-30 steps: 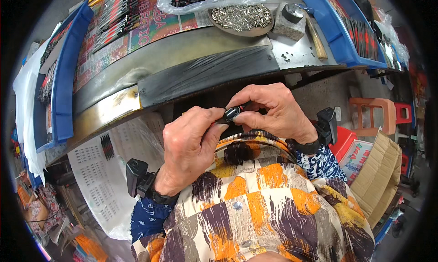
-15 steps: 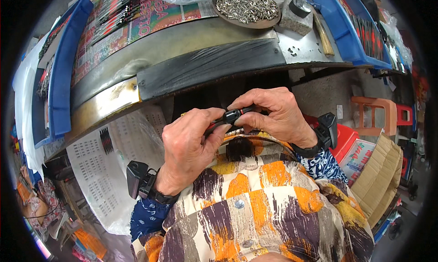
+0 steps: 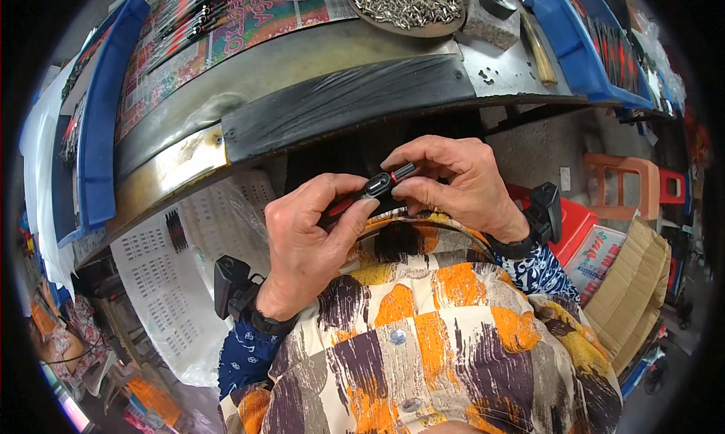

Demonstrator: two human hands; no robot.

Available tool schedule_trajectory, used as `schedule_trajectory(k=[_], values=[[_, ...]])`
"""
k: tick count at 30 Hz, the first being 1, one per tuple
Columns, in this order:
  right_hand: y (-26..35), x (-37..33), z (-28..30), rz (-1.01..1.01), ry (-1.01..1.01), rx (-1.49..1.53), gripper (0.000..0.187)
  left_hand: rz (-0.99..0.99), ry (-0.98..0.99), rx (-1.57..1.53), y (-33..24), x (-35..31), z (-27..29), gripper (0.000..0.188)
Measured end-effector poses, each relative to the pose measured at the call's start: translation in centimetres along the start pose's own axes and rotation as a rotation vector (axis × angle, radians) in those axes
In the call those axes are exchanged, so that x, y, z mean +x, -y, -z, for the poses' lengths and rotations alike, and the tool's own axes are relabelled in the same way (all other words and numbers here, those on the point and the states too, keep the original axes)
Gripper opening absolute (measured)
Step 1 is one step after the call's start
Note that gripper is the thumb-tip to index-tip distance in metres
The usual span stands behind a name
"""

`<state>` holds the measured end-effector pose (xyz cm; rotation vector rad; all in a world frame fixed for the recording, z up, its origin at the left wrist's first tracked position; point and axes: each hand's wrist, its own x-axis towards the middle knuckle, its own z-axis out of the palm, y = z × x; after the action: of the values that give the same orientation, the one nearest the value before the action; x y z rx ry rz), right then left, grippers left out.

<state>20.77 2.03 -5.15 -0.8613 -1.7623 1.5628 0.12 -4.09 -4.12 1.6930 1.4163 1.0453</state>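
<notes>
My left hand (image 3: 310,226) pinches a slim black-and-red tool (image 3: 380,183) between thumb and forefinger. Its middle is a glossy black oval, with a red ring and a narrow black end pointing up to the right. The tool's lower end is covered by my left fingers. My right hand (image 3: 459,179) is around the narrow end, thumb below and forefinger above, with a gap between them where that end shows. What the tool is for its kind I cannot make out.
Beyond my hands runs a workbench edge with a black strip (image 3: 347,101). On the bench are a dish of small metal pieces (image 3: 408,9), a stone block (image 3: 491,22) and a wooden-handled tool (image 3: 539,52). Blue trays (image 3: 98,147) flank it. A white printed sack (image 3: 170,283) hangs at left.
My right thumb and forefinger have loosened and spread, uncovering the narrow end. The tool has tilted, its right end now higher. My left hand keeps its pinch.
</notes>
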Motion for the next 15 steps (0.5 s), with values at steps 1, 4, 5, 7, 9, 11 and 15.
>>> schedule_trajectory(k=[1, 4, 5, 7, 9, 11, 15], values=[[-0.05, 0.0, 0.02, -0.018, 0.003, 0.008, 0.019, 0.035, 0.021, -0.029, 0.01, -0.05, 0.01, 0.016], [-0.26, 0.04, -0.1, -0.012, -0.002, 0.026, 0.02, 0.141, 0.021, -0.139, 0.15, -0.21, -0.14, 0.013], [-0.33, 0.03, -0.15, 0.001, -0.007, 0.031, 0.02, 0.146, 0.025, -0.166, 0.25, -0.19, -0.2, 0.013], [-0.41, -0.01, -0.11, -0.026, -0.01, 0.029, 0.018, 0.163, 0.037, -0.215, 0.48, -0.08, -0.31, 0.014], [-0.51, -0.01, -0.07, -0.015, -0.018, 0.017, 0.017, 0.177, 0.074, -0.245, 0.6, -0.1, -0.13, 0.015], [-0.66, 0.11, -0.03, 0.026, -0.028, 0.009, 0.017, 0.191, 0.102, -0.259, 0.64, -0.13, 0.01, 0.015], [-0.78, 0.23, 0.14, 0.082, -0.016, -0.023, 0.014, 0.189, 0.125, -0.247, 0.67, -0.2, 0.19, 0.016]])
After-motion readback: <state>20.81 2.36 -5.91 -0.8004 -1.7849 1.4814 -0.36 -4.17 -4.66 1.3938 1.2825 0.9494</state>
